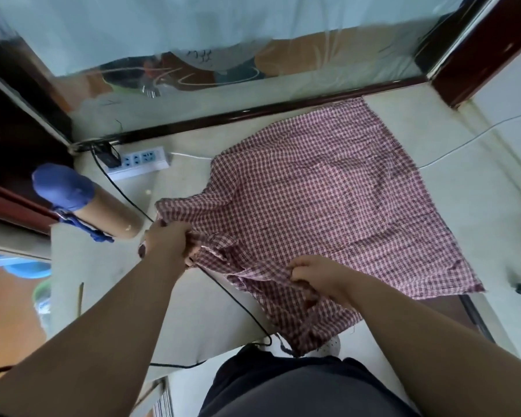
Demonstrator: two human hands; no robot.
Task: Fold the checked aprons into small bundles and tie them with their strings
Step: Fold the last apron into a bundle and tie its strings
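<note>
Red-and-white checked cloth is filling the middle of the view: a single apron (328, 200) is lying spread across a pale table (193, 311), with its far edge reaching almost to a dark wooden sill (253, 111) and its near corner hanging over the table's front edge toward the person. The person's left hand (169, 242) is closing its fingers around a bunched part of the apron at its left near corner, lifting that fabric slightly off the surface. The right hand (316, 276) is pinching a fold of the cloth along the near edge, fingers curled tight on the fabric (the fingertips themselves are tucked under and hidden). Both bare forearms are reaching in from the bottom of the frame. A black cable (238, 302) is running across the table, passing under the left hand and trailing off the front edge. Farther back on the left, a white power strip (139, 162) is sitting near the sill with a dark plug in it. Left of the hands, a brown cardboard tube (109, 209) is lying on its side, its far end capped in blue (62, 186), with a blue strap beside it. A thin white wire (463, 142) is crossing the table on the right.
</note>
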